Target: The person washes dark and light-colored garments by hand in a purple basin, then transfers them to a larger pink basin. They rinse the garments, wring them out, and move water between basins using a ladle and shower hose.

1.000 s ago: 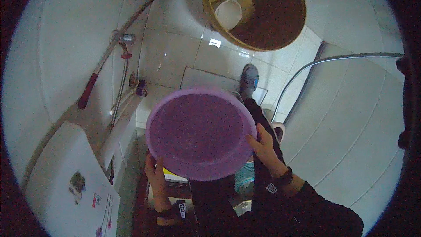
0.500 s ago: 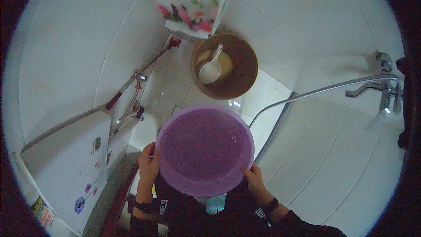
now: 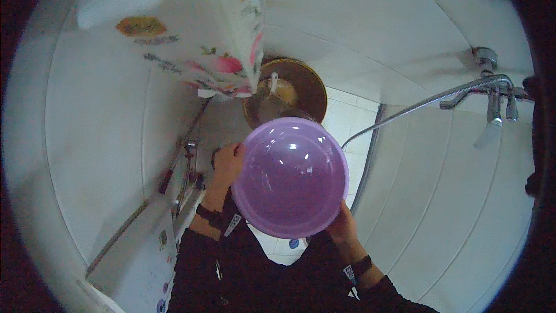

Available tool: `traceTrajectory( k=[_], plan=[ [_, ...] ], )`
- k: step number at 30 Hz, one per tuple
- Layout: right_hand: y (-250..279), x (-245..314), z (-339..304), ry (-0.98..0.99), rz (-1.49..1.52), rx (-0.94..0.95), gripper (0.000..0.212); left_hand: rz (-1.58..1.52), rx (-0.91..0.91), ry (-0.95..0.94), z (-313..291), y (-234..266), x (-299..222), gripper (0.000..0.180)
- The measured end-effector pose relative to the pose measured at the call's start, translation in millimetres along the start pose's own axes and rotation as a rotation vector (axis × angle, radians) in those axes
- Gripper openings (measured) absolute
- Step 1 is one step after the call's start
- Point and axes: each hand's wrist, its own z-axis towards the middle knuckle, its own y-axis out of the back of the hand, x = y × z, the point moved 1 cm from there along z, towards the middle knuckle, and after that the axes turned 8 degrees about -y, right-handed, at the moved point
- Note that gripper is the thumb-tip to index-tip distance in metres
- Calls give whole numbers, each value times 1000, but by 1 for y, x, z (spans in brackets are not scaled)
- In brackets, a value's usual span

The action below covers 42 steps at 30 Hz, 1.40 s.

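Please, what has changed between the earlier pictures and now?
The purple basin now appears nearer the brown bucket, overlapping its edge in view; the left hand sits farther forward on the basin. Neither it nor the right hand let go; the white ladle stays in the bucket.

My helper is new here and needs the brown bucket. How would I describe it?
Start at the purple basin held between left hand and right hand. Just above it in the picture, partly hidden by its far rim, is a round brown bucket. Unlike the basin, it has a white dipper inside.
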Motion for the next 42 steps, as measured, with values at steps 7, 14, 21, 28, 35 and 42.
traceTrajectory(
  k=[7,14,21,28,35,42],
  plan=[
    [-27,16,-4,-21,99,71,48,-62,97,70,36,-8,5,40],
    [-41,32,1,18,167,17,46,-45,159,106,54,-4,7,41],
    [-54,51,6,35,252,74,41,-523,257,167,67,11,2,48],
    [-67,69,8,14,301,-56,42,-1024,191,218,39,27,1,53],
    [-78,92,10,21,268,-62,41,-692,160,-149,-30,42,-42,55],
    [-88,104,15,0,251,-88,38,160,265,-627,-96,43,-126,59]
  ],
)
